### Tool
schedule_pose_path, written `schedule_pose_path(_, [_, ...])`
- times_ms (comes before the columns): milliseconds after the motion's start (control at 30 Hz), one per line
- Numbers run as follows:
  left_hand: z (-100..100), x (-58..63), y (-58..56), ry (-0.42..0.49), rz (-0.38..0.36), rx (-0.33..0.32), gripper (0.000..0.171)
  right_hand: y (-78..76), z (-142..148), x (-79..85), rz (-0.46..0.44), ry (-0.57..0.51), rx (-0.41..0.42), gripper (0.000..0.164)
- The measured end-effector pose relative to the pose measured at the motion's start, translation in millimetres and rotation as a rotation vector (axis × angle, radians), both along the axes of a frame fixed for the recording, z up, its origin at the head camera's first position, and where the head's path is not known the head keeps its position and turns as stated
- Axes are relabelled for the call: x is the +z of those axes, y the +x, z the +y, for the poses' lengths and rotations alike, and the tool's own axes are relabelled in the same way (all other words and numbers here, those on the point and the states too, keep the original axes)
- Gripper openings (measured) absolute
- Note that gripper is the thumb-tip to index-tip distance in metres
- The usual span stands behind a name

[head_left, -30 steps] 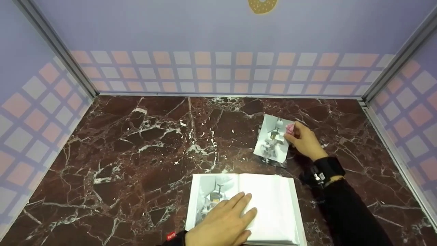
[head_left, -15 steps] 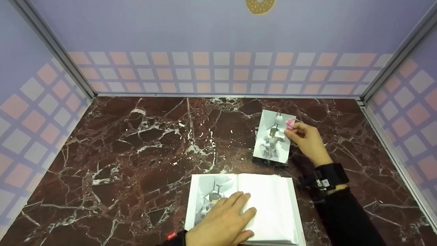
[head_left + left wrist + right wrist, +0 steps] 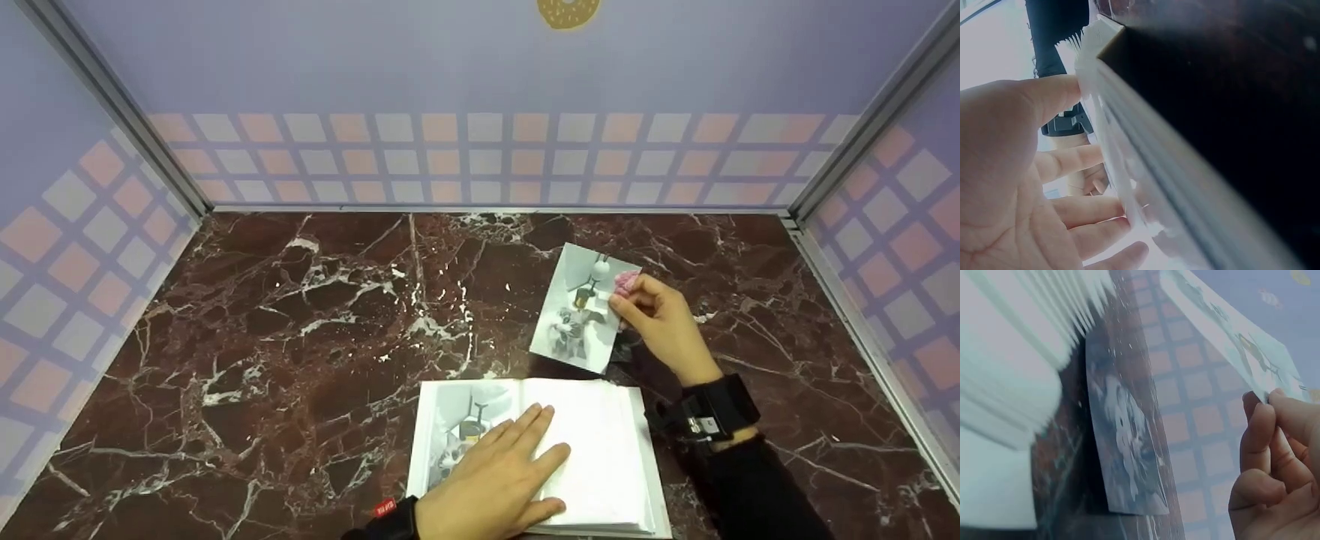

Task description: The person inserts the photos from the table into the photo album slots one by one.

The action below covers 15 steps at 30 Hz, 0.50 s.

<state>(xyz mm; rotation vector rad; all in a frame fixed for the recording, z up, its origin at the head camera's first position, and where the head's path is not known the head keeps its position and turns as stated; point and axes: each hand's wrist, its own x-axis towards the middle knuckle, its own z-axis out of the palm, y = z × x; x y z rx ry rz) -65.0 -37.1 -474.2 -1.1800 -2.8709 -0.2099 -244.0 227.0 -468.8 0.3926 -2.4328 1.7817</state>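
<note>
My right hand (image 3: 666, 319) pinches the right edge of a photo print (image 3: 574, 319) between thumb and fingers, above the table beyond the album. The print is mostly grey, with a pink patch at that edge. In the right wrist view, the raised photo print (image 3: 1241, 337) leaves another photo (image 3: 1129, 444) visible on the table; from the head it is mostly hidden. My left hand (image 3: 499, 469) rests with extended fingers across the middle of an open photo album (image 3: 600, 457). The album's left page bears a similar grey picture; its right page looks white.
A dark red marble tabletop (image 3: 262, 360) with white veins lies around the album. Lilac walls with pink and white squares enclose it, including the back wall (image 3: 480, 75) and both sides. Loose page edges (image 3: 1067, 332) fan up in the right wrist view.
My right hand has brought the photo print left and nearer the album, after lifting it off the other photo. My left hand remains on the album, its fingers slightly shifted.
</note>
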Motion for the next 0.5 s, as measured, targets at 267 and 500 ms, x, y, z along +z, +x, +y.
schedule_pose_path(267, [-1.0,-0.7,0.1,-0.006,-0.006,0.005,0.058,-2.5,3.7,-11.4,-0.082,0.034,0.078,0.025])
schedule_pose_path(500, [-1.8,-2.9,-0.1,-0.010,0.026,0.004,0.059,-0.6,-1.0,-13.6,-0.120,0.017,0.086,0.024])
